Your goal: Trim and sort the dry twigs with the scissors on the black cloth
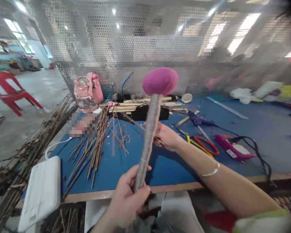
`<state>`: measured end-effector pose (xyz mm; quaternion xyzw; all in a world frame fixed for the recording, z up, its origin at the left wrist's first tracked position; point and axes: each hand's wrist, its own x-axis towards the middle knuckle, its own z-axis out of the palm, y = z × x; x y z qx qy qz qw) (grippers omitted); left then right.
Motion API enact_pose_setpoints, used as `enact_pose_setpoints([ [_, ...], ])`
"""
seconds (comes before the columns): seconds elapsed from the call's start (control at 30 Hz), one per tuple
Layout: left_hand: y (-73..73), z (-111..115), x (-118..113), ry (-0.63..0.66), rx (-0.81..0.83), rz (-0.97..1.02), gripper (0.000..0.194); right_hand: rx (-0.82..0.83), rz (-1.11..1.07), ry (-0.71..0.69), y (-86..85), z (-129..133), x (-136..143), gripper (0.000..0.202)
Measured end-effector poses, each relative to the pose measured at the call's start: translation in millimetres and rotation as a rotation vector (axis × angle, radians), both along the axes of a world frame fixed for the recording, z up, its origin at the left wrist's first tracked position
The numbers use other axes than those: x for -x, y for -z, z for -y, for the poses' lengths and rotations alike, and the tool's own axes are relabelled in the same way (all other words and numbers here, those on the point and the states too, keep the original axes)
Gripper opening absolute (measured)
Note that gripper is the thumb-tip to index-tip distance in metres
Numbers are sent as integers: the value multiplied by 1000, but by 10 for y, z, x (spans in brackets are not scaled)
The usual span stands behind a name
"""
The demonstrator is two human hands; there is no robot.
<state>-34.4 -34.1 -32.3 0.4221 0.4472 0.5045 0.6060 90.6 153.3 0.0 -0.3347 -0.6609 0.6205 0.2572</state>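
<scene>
A grey wrapped stem topped by a fuzzy magenta ball stands tilted in the middle of the view. My left hand grips the stem's lower end, thumb and fingers around it. Behind the stem, at about mid-height, is my right hand, its fingers curled; the stem partly covers them, and what they hold is too small to make out. Thin brown twigs lie on the blue table left of the stem.
Scissors with red and yellow handles, a blue glue gun and a magenta device with a cable lie right. White power bank sits front left. Pink bottles and pale sticks stand or lie before a perforated metal screen.
</scene>
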Motion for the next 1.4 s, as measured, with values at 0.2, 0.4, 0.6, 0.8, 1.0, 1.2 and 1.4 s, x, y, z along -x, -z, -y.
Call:
enact_pose_setpoints([
  [0.2,-69,-217,-28,-190,77,75,43,-183,157,-139,-133,-125,-438,22],
  [0.4,-27,-302,-80,-178,128,106,42,-1244,119,330,-324,68,-617,15],
  [0.6,-32,-336,-116,-216,164,47,43,-1638,157,26,-339,348,-603,15],
  [0.8,-23,-320,-129,-217,158,15,45,-1500,328,-89,-167,351,-488,21],
  [1.0,-2,-341,-125,-228,156,22,41,-1515,150,-185,42,398,-409,23],
  [1.2,-13,-348,-139,-222,152,-3,42,-1517,130,-197,16,385,-437,21],
  [1.4,18,-325,-130,-235,119,-110,37,-1552,143,-165,15,376,-454,22],
])
